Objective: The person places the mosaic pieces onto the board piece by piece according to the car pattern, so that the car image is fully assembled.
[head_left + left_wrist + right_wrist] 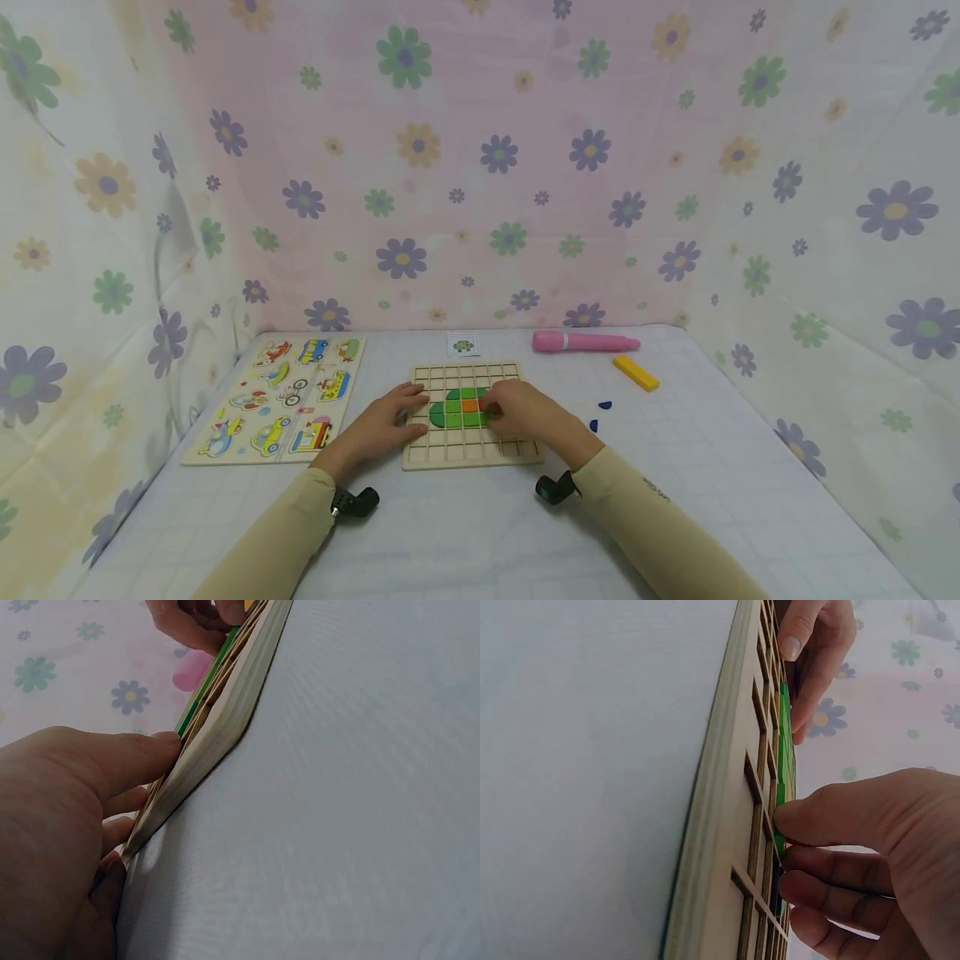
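A wooden grid board [472, 461] lies flat with green tiles [452, 420] and an orange tile [469, 406] set in its middle squares. My left hand [377, 429] rests at the board's left edge, fingers spread and relaxed, thumb on the rim in the left wrist view. Over the right part of the tiled patch, my right hand [519, 410] bends its fingers down. The right wrist view shows its thumb and forefinger pinching at a green tile [780, 841] close to the grid; part of that tile is hidden by the hand.
A small picture card [463, 344] lies behind the board. A vehicle puzzle board [262, 400] sits at left. To the right are a pink wand-shaped object [585, 342], a yellow block [636, 373] and two dark blue pieces [605, 405]. Flowered cloth walls [465, 167] enclose the table.
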